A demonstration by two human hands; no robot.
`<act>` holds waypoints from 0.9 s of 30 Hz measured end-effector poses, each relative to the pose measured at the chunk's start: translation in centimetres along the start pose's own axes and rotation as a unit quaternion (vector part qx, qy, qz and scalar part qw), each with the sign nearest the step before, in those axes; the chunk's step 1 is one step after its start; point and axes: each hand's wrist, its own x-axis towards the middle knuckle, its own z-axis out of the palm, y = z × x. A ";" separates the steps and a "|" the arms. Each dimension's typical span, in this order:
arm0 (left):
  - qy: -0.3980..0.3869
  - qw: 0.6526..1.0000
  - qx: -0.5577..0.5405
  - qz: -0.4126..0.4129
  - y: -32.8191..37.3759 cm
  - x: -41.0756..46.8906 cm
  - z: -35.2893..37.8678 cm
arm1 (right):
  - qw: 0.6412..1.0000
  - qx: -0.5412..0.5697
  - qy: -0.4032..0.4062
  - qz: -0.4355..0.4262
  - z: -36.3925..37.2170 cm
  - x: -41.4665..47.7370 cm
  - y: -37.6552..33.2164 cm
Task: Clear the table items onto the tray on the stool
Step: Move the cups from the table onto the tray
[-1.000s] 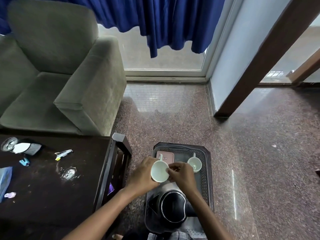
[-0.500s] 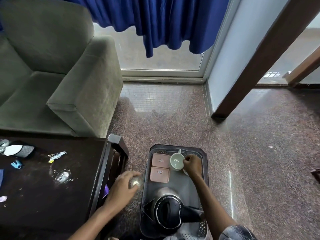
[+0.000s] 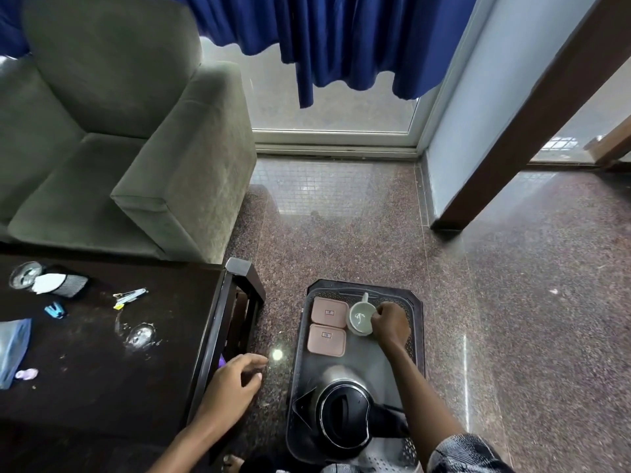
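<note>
Pale green, the cup (image 3: pixel 359 321) stands at the 12 o'clock end of the black tray (image 3: pixel 418 339). The right hand (image 3: pixel 391 324) curls its fingers over the cup's 3 o'clock rim. Two pink boxes (image 3: pixel 329 312) lie at the cup's 9 o'clock, and the kettle (image 3: pixel 345 413) at the tray's 6. The left hand (image 3: pixel 235 380), fingers loose and holding nothing, hangs at the tray's 9 o'clock beside the dark table (image 3: pixel 102 363).

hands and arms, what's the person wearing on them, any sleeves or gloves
No gloves, rings or watch show on the left hand or the right hand, and both forearms are uncovered. A sleeve in a dark grey-and-black mottled pattern covers the right upper arm; none shows on the left.
</note>
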 end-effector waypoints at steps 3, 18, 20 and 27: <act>-0.008 1.000 0.002 -0.002 -0.2 -0.2 0.1 | 1.000 -0.021 0.012 -0.010 0.3 0.0 0.0; -0.016 0.999 -0.012 -0.031 -0.8 -0.4 0.2 | 0.996 -0.078 -0.033 -0.034 1.8 1.7 0.5; -0.017 0.999 -0.014 -0.032 -0.8 -0.4 0.2 | 0.995 -0.089 -0.029 -0.032 2.0 1.8 0.7; -0.018 0.999 -0.023 -0.042 -1.0 -0.4 0.4 | 0.995 -0.097 -0.022 -0.015 2.2 1.9 1.0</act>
